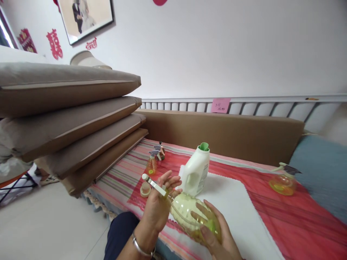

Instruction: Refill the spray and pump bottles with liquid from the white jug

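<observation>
My right hand point(217, 234) cradles the round, ribbed yellow-green dispenser bottle point(189, 215) from below, tipped on its side. My left hand point(158, 202), wearing a silver bracelet, grips the bottle's neck, where a pale pump head point(153, 183) sticks out to the left. Just behind the bottle stands a white detergent jug point(196, 171) with its green spout open, resting on a white towel point(238, 202). A small round cap point(145, 189) lies left of my left hand on the striped red cloth point(284, 213).
A small amber pump bottle point(151, 164) and a tiny dark item point(161, 151) sit further back on the cloth. Another round amber dispenser point(283, 180) lies at right near a blue cushion point(320, 173). Stacked tan cushions point(67, 119) overhang at left; a tan backrest point(222, 133) runs behind.
</observation>
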Motion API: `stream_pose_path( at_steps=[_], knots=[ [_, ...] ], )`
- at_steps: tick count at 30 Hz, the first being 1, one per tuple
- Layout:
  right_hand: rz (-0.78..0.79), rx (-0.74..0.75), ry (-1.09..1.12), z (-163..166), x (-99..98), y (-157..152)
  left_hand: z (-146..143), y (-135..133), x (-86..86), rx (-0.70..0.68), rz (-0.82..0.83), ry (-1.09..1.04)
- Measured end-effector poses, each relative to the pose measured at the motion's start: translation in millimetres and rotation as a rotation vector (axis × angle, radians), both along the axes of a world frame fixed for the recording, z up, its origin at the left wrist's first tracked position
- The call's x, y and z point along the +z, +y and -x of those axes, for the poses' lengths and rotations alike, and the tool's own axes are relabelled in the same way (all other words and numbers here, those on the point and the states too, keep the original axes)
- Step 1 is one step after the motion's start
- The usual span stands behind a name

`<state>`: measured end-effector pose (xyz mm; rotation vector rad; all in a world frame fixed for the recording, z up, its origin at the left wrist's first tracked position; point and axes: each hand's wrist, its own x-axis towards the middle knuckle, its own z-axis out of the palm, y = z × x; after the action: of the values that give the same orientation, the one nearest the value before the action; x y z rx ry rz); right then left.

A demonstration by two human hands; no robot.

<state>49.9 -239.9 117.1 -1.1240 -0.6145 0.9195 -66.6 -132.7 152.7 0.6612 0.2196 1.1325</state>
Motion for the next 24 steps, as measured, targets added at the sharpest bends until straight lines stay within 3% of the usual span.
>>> stream_pose_path(
  at_steps=[5, 9, 11, 15, 18, 21, 24],
  knots=[
    [0.017, 0.035, 0.054, -2.9, 4.3, -3.4, 0.1, -12.2, 5.5, 0.008, -0.043, 0.036],
    [0.186, 0.379, 0.409, -7.9, -5.8, -2.8, -0.3, -18.1, 9.4, 0.028, -0.195, 0.083],
    [0.128, 0.542, 0.553, -9.7, -17.1, -1.8, 0.7, -18.0, 11.2, 0.043, -0.230, 0.082],
    [-0.131, 0.566, 0.542, -14.4, -34.5, -0.8, 3.2, -18.7, 13.7, 0.011, -0.144, 0.064],
    [-0.028, 0.684, 0.598, -16.9, -35.1, -1.4, 3.1, -22.4, 13.7, -0.040, -0.116, 0.060],
    [0.123, 0.826, 0.687, -14.3, -32.5, -2.5, 2.6, -24.6, 11.6, 0.002, -0.107, 0.050],
    [0.111, 0.712, 0.596, -7.0, -35.8, -4.5, 4.5, -21.5, 7.6, 0.133, -0.073, 0.086]
  ],
)
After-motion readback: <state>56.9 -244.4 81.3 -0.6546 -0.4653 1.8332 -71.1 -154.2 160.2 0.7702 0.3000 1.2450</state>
